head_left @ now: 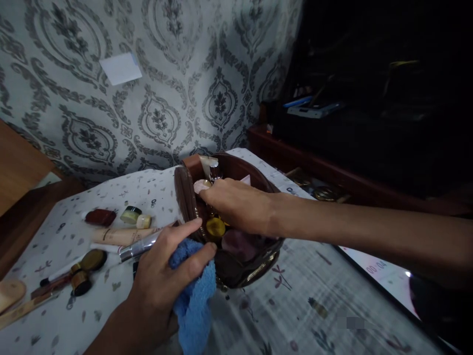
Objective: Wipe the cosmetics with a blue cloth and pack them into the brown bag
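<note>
A brown zip makeup bag [271,183] lies unzipped on the patterned sheet, with several cosmetics inside. My right hand [236,202] reaches down into it from the right. Its fingertips are hidden among the contents, near a pale pink item [201,186] and a silver-capped bottle [216,170]. A round yellow item [215,227] lies below that hand. My left hand [166,264] is closed on a blue cloth [195,315], index finger and thumb stretched toward the bag's near left rim. Behind its knuckles is a silver tube [138,246].
Left on the sheet [111,325] lie a dark red item [100,217], small jars [130,214], a beige tube [120,235], a gold-and-black container [80,279] and brushes. A lit screen [377,273] is under my right forearm. Patterned wall [158,118] behind; dark red furniture edge [314,165] at right.
</note>
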Available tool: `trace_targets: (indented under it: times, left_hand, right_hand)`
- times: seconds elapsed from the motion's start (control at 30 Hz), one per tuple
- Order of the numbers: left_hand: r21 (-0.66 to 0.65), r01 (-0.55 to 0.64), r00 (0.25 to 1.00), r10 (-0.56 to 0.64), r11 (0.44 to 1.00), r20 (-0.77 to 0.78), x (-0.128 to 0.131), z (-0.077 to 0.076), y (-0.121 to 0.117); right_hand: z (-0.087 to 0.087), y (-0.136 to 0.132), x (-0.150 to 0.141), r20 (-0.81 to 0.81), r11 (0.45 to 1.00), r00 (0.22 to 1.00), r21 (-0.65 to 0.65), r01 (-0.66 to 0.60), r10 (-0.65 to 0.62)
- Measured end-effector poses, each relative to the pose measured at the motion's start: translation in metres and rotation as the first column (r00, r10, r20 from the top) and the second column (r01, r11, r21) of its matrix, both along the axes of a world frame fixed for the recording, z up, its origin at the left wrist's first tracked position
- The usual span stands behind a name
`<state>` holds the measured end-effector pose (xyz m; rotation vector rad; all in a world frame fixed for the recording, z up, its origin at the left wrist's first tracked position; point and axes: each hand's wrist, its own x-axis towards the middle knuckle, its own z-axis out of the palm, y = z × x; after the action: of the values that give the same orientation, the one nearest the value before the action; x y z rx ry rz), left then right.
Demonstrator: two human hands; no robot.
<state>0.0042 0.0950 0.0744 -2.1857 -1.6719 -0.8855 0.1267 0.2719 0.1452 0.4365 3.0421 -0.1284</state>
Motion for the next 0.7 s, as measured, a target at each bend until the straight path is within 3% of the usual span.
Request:
trace_targets:
  times: [0.17,0.4,0.53,0.7]
  left_hand:
    - [0.065,-0.018,0.999,0.016,0.998,0.029,0.002,-0.006,0.002]
    - [0.009,0.027,1.0,-0.027,1.0,-0.01,0.002,0.001,-0.001]
    - [0.0,0.029,0.999,-0.029,1.0,-0.014,0.003,0.005,-0.002]
    - [0.0,0.056,0.996,-0.056,0.998,-0.068,0.002,0.009,0.003]
  right_hand:
    - [0.0,-0.005,-0.006,0.04,0.997,0.997,0.019,-0.069,0.068]
    - [-0.005,-0.013,-0.007,0.049,0.98,0.99,0.14,-0.139,0.134]
    - [-0.007,-0.011,0.001,0.043,0.986,0.99,0.097,-0.135,0.131]
    - [0.004,-0.017,0.025,-0.015,0.997,0.997,0.031,-0.069,0.069]
